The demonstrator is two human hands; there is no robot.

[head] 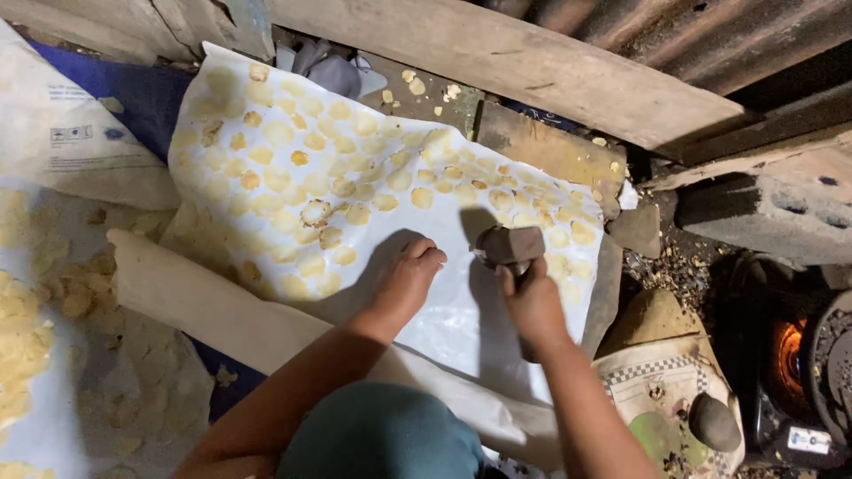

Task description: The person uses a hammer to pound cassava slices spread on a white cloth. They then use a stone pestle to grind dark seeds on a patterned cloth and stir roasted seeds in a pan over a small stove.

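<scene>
A white plastic sheet [444, 337] lies on the ground, covered over its far part with several flat, round, pale yellow discs [284, 168]. My left hand [406, 278] rests knuckles-down on the bare white part of the sheet, fingers curled, holding nothing that I can see. My right hand [532, 302] grips the handle of a wooden mallet, whose brown block head [510, 244] hovers just above the sheet beside the nearest discs.
More yellow discs lie on sacking at the left [27, 337]. Wooden planks [532, 62] and a grey concrete block [772, 213] edge the far side. A glowing stove [790, 359] sits at the right, with a rounded stone [714, 421] on a printed sack.
</scene>
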